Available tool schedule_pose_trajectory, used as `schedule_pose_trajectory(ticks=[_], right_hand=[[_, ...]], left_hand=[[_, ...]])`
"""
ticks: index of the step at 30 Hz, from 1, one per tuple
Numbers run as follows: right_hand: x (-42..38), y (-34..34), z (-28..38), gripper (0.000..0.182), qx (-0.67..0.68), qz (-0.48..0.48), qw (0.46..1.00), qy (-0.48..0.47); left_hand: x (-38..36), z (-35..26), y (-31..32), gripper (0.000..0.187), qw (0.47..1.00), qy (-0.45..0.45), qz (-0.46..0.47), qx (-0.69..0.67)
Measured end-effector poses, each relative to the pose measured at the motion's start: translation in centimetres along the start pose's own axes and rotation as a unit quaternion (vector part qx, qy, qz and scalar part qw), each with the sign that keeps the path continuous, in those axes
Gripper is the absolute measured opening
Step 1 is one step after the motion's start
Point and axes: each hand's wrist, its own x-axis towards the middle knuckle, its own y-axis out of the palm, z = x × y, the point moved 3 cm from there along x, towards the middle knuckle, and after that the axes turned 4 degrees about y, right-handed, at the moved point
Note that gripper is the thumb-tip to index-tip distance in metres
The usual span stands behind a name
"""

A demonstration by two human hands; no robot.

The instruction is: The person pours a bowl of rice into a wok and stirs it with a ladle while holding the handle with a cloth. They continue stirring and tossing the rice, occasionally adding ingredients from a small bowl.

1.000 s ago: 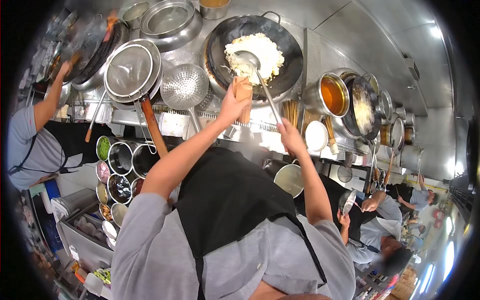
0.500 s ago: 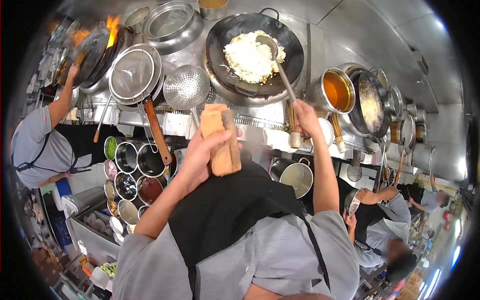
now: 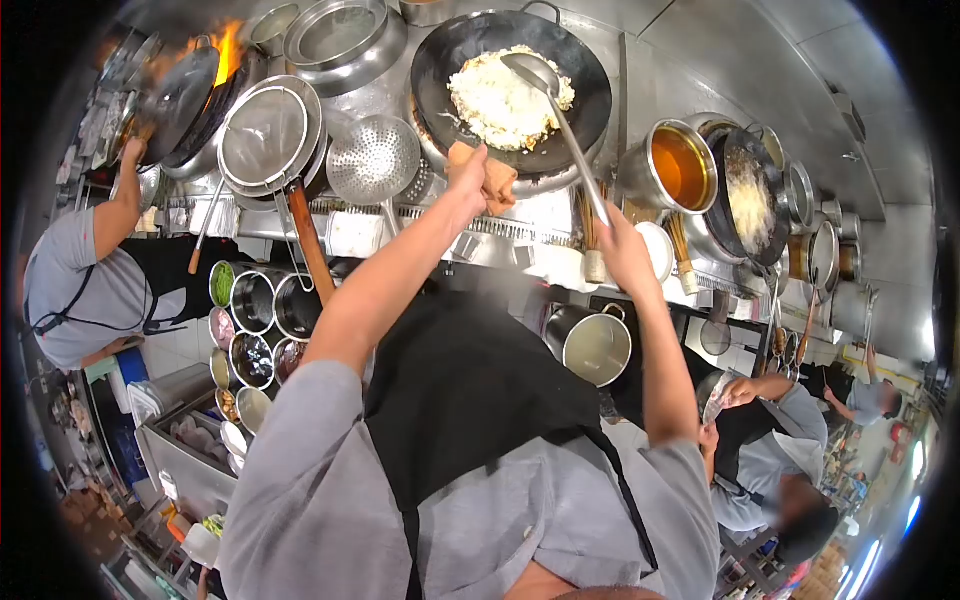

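Note:
In the middle of the stove sits a black wok [image 3: 436,75] with fried rice [image 3: 500,105] in it, whitish with browned bits. My left hand [image 3: 468,175] is closed around a folded tan cloth [image 3: 500,186] at the wok's near rim. Whether the cloth also grips the rim is hard to see. My right hand [image 3: 625,248] is wrapped round the handle of a steel ladle [image 3: 572,140]. The ladle's bowl rests on the rice at its upper right side.
A perforated skimmer [image 3: 374,160] and a wire strainer [image 3: 264,138] lie left of the wok. To the right stand a pot of amber liquid [image 3: 680,168] and another wok [image 3: 722,215]. Flames [image 3: 229,55] rise by a co-worker [image 3: 75,265] at left. Another person [image 3: 790,440] works at right.
My left hand has moved forward and right with the cloth, from in front of my apron to the wok's near rim. The ladle's bowl has shifted slightly left and up.

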Motion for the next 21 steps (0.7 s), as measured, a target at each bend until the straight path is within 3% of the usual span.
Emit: schedule_pose_trajectory(ticks=[1, 3, 4, 5, 7, 9, 12, 15, 17, 19, 21], right_hand=[[-1.8, -3.6, 3.3, 0.04, 0.042, 0.109, 0.978, 0.174], [-4.7, -7.1, 4.5, 0.04, 0.037, 0.124, 0.976, 0.175], [-5.6, -8.4, 5.4, 0.04, 0.035, 0.178, 0.965, 0.191], [-5.8, -7.2, 4.7, 0.039, 0.009, 0.185, 0.969, 0.161], [-6.1, -4.8, 3.3, 0.037, -0.044, 0.194, 0.975, 0.099], [-5.5, -0.9, 0.4, 0.039, -0.121, 0.19, 0.972, 0.061], [-6.4, -7.7, 7.0, 0.038, -0.026, 0.237, 0.965, 0.107], [-8.9, -4.4, 3.4, 0.037, -0.062, 0.173, 0.982, 0.034], [-8.6, 0.5, 1.7, 0.035, -0.085, 0.169, 0.979, 0.079], [-7.7, 4.5, 0.4, 0.035, -0.097, 0.082, 0.984, 0.121], [-7.7, 4.3, 0.9, 0.034, -0.039, 0.042, 0.994, 0.092]], left_hand=[[1.3, -0.2, -0.1, 0.045, 1.0, 0.002, 0.002, 0.001], [2.8, 0.2, -0.3, 0.032, 1.0, -0.005, -0.018, -0.01], [0.7, -0.6, 1.3, 0.02, 0.998, -0.033, -0.054, -0.009], [1.0, -0.3, 1.6, 0.02, 0.998, -0.032, -0.052, -0.005], [2.7, 1.3, 0.3, 0.014, 0.996, 0.078, -0.052, -0.009], [2.4, 2.2, -0.2, 0.016, 0.997, 0.069, -0.032, -0.005], [-6.0, 0.9, 0.6, 0.016, 0.997, -0.064, -0.044, 0.028], [-6.8, 1.1, -0.7, 0.015, 0.997, -0.021, -0.06, 0.052], [-4.4, 3.7, -4.9, 0.015, 0.999, 0.0, -0.02, 0.042], [-3.0, 5.6, -8.6, 0.012, 0.992, 0.053, 0.056, 0.101], [-5.5, 8.0, -11.6, 0.01, 0.996, 0.024, 0.007, 0.08]])
